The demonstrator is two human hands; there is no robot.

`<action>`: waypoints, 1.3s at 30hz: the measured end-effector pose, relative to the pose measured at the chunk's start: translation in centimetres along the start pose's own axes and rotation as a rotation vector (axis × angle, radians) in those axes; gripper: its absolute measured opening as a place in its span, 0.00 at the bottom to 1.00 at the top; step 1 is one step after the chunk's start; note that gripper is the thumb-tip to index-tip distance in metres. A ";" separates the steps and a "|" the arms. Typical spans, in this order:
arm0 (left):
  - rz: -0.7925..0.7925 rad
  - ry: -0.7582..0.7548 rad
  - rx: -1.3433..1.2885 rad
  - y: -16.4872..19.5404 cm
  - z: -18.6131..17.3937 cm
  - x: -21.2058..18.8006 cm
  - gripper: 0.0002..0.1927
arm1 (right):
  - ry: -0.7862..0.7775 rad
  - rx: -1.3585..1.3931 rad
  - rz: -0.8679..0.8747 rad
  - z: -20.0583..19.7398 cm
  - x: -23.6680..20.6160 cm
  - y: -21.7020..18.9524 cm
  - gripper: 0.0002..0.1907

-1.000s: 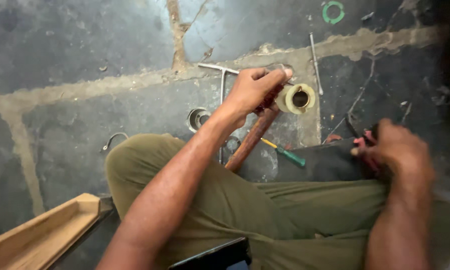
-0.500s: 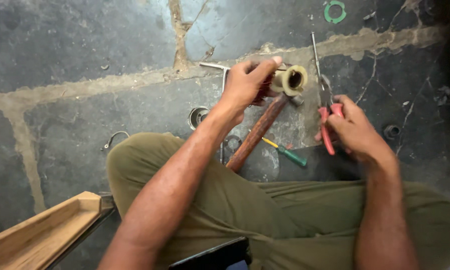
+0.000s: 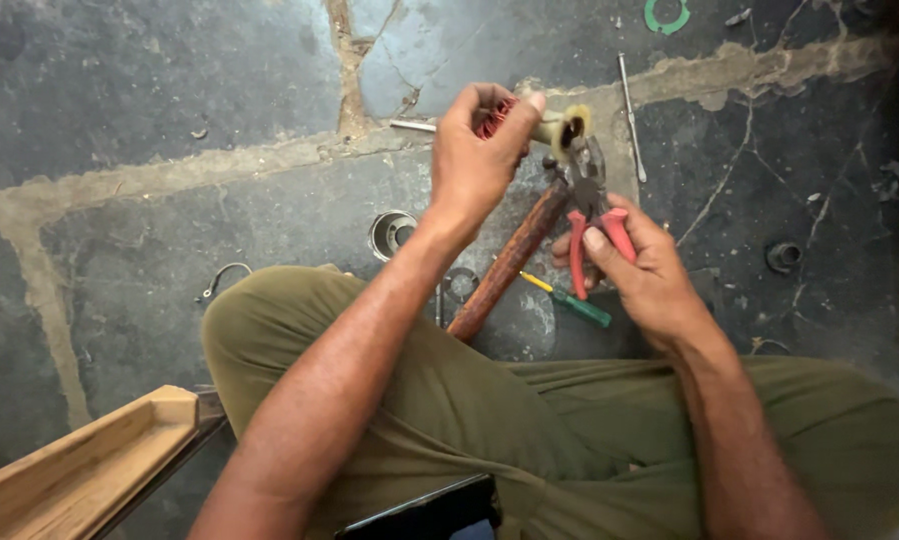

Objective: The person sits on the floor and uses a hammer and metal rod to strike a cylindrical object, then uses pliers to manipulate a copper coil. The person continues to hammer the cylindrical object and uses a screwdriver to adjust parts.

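Note:
My left hand (image 3: pixel 474 160) is raised over the stone floor and grips a small part with reddish copper windings and a yellowish round end (image 3: pixel 567 125). My right hand (image 3: pixel 639 270) holds red-handled pliers (image 3: pixel 591 205) by the handles, and their metal jaws reach up to the yellowish end of the part. A brown wooden handle (image 3: pixel 504 265) slants below both hands toward my knee. I sit with my legs in olive trousers (image 3: pixel 489 420).
A green-handled screwdriver (image 3: pixel 571 300) lies on the floor under my right hand. A metal ring (image 3: pixel 391 232), a thin metal rod (image 3: pixel 629 115), a hook (image 3: pixel 219 280) and a green ring (image 3: pixel 666 15) lie about. A wooden frame (image 3: pixel 79 470) is at bottom left.
My left hand lifted the wound part off the floor. My right hand came in from the right with the pliers and brought their jaws up to the part's end.

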State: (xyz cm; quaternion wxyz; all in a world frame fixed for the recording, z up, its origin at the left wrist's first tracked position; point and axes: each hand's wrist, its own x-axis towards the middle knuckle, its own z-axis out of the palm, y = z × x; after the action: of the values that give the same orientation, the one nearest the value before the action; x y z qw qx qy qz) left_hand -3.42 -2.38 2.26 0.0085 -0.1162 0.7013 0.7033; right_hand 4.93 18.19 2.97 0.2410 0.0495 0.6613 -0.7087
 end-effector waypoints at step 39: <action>0.471 -0.058 0.628 3.0 -1.3 -0.7 0.17 | 0.060 -0.507 0.137 -0.5 -0.9 -2.6 0.12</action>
State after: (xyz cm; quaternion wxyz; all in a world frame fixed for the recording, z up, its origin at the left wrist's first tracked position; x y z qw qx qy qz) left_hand -3.04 -3.58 5.35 -0.0983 0.0762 0.8892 0.4402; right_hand 4.54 18.94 5.67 0.2734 0.0533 0.8196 -0.5008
